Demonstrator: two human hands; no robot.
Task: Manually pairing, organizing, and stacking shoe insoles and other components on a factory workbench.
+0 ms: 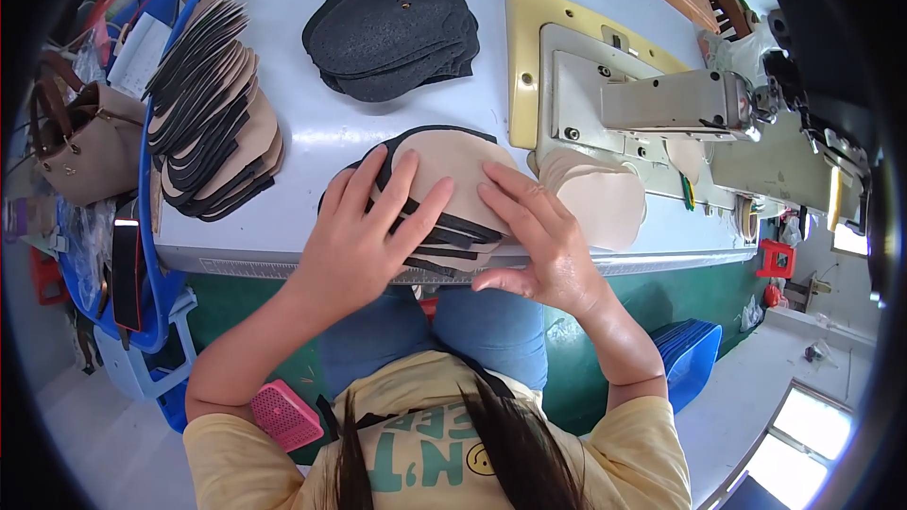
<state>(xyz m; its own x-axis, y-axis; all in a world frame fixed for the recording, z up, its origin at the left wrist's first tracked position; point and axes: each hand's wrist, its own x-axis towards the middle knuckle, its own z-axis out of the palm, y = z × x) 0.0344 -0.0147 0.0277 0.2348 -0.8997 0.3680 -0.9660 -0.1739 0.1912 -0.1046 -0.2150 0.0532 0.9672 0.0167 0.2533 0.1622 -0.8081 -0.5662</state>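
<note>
In front of me, near the table's front edge, lies a stack of rounded beige and black cut pieces (pixel 452 162), the top one beige with a black rim along its far side. My left hand (pixel 373 217) rests on the stack's left part, fingers spread. Over its right part, my right hand (pixel 543 241) lies with fingers stretched out and the thumb apart, near the table edge. Just right of the stack sits a pile of plain beige pieces (pixel 597 200). Farther off lies a heap of black rounded pieces (pixel 392 33).
A fanned row of beige and black pieces (pixel 213 132) lies at the left. To the right stands a sewing machine (pixel 675 104) on a yellow-edged plate (pixel 522 57). A ruler strip (pixel 246 267) follows the table's front edge. A handbag (pixel 94 146) sits beyond the table, left.
</note>
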